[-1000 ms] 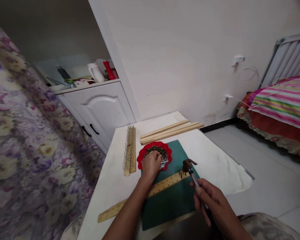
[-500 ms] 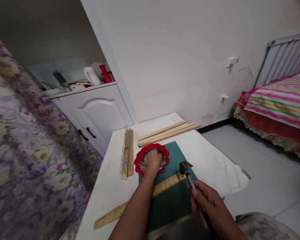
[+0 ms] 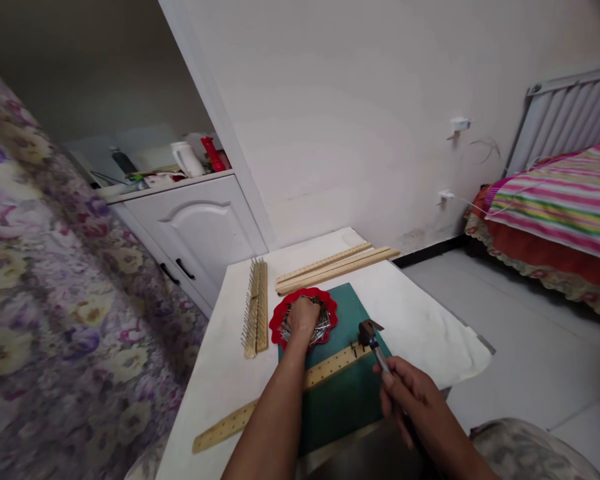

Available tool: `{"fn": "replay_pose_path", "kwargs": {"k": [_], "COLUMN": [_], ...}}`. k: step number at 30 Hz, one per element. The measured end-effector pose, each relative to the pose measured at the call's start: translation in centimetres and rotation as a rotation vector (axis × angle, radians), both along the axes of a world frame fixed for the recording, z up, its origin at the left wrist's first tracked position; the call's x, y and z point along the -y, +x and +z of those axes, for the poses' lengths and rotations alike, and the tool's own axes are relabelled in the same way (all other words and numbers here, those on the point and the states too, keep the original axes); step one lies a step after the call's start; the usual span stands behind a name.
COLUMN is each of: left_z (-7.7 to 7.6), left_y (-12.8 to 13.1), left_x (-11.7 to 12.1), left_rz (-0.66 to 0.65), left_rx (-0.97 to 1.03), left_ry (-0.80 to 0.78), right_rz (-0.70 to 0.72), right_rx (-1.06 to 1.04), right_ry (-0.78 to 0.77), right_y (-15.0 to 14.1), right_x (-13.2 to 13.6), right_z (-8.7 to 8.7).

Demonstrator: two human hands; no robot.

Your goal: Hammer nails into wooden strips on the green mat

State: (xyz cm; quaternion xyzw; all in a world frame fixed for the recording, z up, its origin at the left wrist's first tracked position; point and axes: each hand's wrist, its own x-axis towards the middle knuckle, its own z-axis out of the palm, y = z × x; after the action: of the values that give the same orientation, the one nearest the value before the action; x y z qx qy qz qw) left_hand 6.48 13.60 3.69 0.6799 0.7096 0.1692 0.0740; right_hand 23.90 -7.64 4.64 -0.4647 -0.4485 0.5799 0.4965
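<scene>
My left hand (image 3: 303, 313) reaches down into a red scalloped bowl (image 3: 331, 307) of loose metal nails (image 3: 321, 328). Its fingers are curled among the nails, and what they hold is hidden. In my right hand (image 3: 411, 393) is a hammer (image 3: 369, 335), gripped by its handle, with the head over the right end of a wooden strip (image 3: 330, 367). This strip has rows of dark holes and lies slanting across a green mat (image 3: 340, 413), passing under my left forearm. A few dark nails (image 3: 353, 348) stand up from it beside the hammer head.
Wooden strips bristling with nails (image 3: 255, 307) lie left of the bowl on the white table (image 3: 220, 380). Several more strips (image 3: 337, 267) lie at the back by the wall. A cabinet (image 3: 200, 227) and floral curtain (image 3: 80, 300) stand left, a bed (image 3: 555, 220) right.
The camera view has shifted slightly. My left hand stays in the bowl with a small movement among the nails; my right hand keeps the hammer in nearly the same place.
</scene>
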Motion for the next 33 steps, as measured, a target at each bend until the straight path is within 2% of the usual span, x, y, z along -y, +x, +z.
{"fn": "replay_pose_path", "kwargs": {"k": [3, 7, 9, 12, 14, 18, 24, 33], "left_z": [0.6, 0.8, 0.2, -1.4, -2.3, -3.2, -2.8, -2.8], "left_y": [-0.7, -1.0, -0.7, 0.1, 0.5, 0.7, 0.6, 0.5], "left_x": [0.8, 3.4, 5.3, 8.0, 9.1, 10.0, 10.3, 10.5], "left_rz": [-0.004, -0.097, -0.173, -0.305, -0.333, -0.347, -0.383, -0.405], "left_rx": [0.122, 0.298, 0.466, 0.883, 0.993, 0.892, 0.695, 0.609], "left_ry": [0.046, 0.069, 0.028, -0.094, -0.130, -0.096, 0.005, 0.063], "right_rz": [-0.008, -0.025, -0.029, -0.023, -0.018, -0.025, -0.009, 0.006], "right_rx": [-0.011, -0.047, -0.080, -0.125, -0.137, -0.131, -0.122, -0.116], "right_ry": [0.000, 0.001, -0.001, -0.005, -0.007, -0.020, -0.021, -0.032], "right_y": [0.2, 0.4, 0.4, 0.4, 0.3, 0.2, 0.1, -0.1], "right_x": [0.1, -0.1, -0.2, -0.3, -0.4, -0.7, -0.8, -0.8], "right_z": [0.2, 0.5, 0.5, 0.3, 0.2, 0.0, -0.1, -0.5]}}
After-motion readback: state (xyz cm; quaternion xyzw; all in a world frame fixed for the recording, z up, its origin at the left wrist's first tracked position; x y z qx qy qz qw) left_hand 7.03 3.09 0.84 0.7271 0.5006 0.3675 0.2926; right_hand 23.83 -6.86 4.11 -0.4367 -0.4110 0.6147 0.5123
